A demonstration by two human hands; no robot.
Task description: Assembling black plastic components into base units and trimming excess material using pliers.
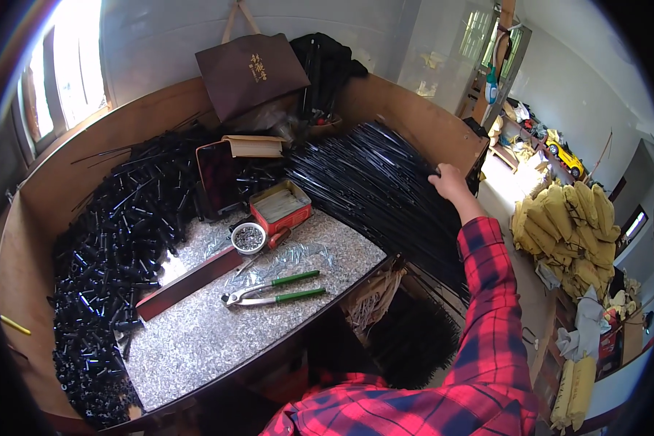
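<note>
My right hand [452, 183] reaches out to the far right, over the right end of a thick pile of long thin black rods [370, 171]. Its fingers are bent and closed at the rods; how many lie between them is too small to tell. My left hand is out of view. On the speckled stone worktop [196, 363] lie nippers [276, 288] with green handles. Behind them stand a white cup [248, 237] of small metal bits and a red tin [283, 211] holding thin pale pieces. A long dark red bar [189, 283] lies left of the nippers.
Small black tubular parts [109, 269] heap along the left, inside a curved wooden rim [33, 211]. A phone [216, 178] leans by a small box [253, 147]. A brown paper bag [251, 76] hangs behind. Yellow sacks [567, 225] are stacked on the right.
</note>
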